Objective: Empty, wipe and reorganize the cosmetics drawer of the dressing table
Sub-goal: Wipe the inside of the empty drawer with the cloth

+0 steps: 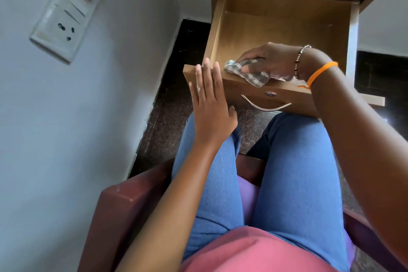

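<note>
While drawer (284, 28) sits emptied, right hand (271, 59) fingers curled on checked cloth (249, 70) at front rim, 6 o'clock; unwiped floor lies 12 o'clock. Left hand (209, 104) flat, bracing corner.

Bare forearms, no sleeves in view. Pink top (254, 252) near the bottom edge, blue jeans (295, 174) over both thighs. On the right wrist, an orange band (321, 72) and a beaded bracelet (298, 59).
</note>
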A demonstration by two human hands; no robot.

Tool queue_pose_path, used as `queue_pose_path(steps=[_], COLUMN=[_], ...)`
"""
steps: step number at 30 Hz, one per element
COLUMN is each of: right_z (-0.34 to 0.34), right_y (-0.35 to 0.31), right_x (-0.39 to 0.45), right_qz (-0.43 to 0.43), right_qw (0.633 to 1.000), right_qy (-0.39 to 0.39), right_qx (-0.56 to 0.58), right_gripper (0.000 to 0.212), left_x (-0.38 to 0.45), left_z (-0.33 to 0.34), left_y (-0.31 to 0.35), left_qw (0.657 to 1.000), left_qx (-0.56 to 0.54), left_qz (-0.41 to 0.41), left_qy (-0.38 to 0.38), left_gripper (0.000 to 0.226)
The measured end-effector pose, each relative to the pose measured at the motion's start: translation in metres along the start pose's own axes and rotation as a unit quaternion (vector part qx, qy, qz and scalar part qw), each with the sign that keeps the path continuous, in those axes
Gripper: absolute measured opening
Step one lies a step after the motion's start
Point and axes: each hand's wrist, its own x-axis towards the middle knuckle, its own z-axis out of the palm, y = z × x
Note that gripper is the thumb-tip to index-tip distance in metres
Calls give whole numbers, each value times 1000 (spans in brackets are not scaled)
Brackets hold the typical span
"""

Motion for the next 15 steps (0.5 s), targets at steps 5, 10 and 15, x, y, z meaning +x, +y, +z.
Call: queue_pose_path(steps=[5,10,15], right_z=[5,24,4], right_y=[-28,-35,-5], right_x=[22,66,112], right_qz=[-42,-103,-82], right_qw=[979,967,964], right_qy=[192,174,216], right_qx=[-62,-156,-129], right_gripper=[30,43,47], left_x=[15,34,33], left_z=[-18,-29,-8], left_y=[-5,-1,-6], left_qw=[978,936,990], left_qx=[-189,-311,-131], left_qz=[-49,-91,-24], left_qy=[76,135,51], left_gripper=[74,78,64])
